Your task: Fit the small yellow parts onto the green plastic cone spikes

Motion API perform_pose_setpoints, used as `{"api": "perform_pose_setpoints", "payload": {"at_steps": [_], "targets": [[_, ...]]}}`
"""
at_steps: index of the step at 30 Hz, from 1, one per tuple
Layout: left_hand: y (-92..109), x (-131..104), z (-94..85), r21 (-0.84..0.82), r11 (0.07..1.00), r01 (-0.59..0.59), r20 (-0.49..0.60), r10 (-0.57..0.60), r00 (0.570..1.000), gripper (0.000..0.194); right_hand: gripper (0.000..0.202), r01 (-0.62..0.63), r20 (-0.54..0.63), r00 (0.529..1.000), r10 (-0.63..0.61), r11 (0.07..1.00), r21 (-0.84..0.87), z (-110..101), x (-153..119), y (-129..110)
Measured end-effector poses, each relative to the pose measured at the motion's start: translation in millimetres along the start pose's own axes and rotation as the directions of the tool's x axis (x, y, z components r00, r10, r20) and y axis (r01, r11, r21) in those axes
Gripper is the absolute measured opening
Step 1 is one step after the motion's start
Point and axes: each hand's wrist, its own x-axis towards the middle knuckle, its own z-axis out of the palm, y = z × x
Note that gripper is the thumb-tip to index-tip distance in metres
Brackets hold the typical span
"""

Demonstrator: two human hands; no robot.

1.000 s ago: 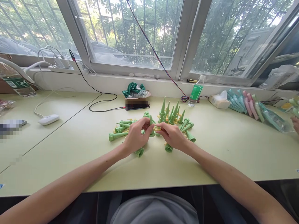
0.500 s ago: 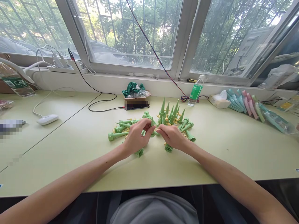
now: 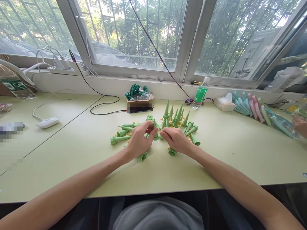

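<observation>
- The pale green worktop is stretching from the near edge back to a white ledge.
- Two loose green cones are lying nearest, their round, ribbed open ends facing forward.
- The left hand is holding a green spike over the middle of the worktop, its fingers grasping it; the spike is pointing upward, smooth and tapering to a narrow tip above a wider, rounded base.
- The right hand is hovering just beside it, thumb and finger pressing together; whether they are gripping something small, I cannot tell.
- More green pieces with yellow fittings are lying on both sides.
- Behind the hands, upright cones are standing in a cluster.
- Farther back, a phone is lying by a small box, and a bottle is standing to the right.
- Beyond, windows are showing bars and foliage.
</observation>
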Motion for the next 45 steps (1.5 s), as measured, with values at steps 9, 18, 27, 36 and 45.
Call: {"api": "perform_pose_setpoints", "payload": {"at_steps": [9,18,27,36,45], "targets": [[1,5,-1.5,-0.109,0.980,0.169,0.006,-0.169,0.986,0.019,0.012,0.045,-0.040,0.998,-0.043,0.997,0.063,1,-2,1],[1,6,-2.8,-0.170,0.965,0.202,0.016,-0.202,0.979,0.023,0.017,0.083,-0.043,0.996,-0.080,0.995,0.053,1,-2,2],[0,8,-3.6,-0.288,0.924,0.251,0.017,-0.258,0.966,0.027,0.016,0.118,-0.090,0.990,-0.112,0.991,0.059,4,-3,4],[0,5,-4.2,-0.262,0.938,0.229,0.031,-0.229,0.973,0.025,0.020,0.138,-0.103,0.986,-0.133,0.990,0.041,0,-1,2],[1,-3,0.1,0.055,0.985,-0.162,-0.001,0.162,0.987,0.012,0.036,0.070,-0.030,0.997,-0.069,0.998,0.005,0,-2,4]]}}
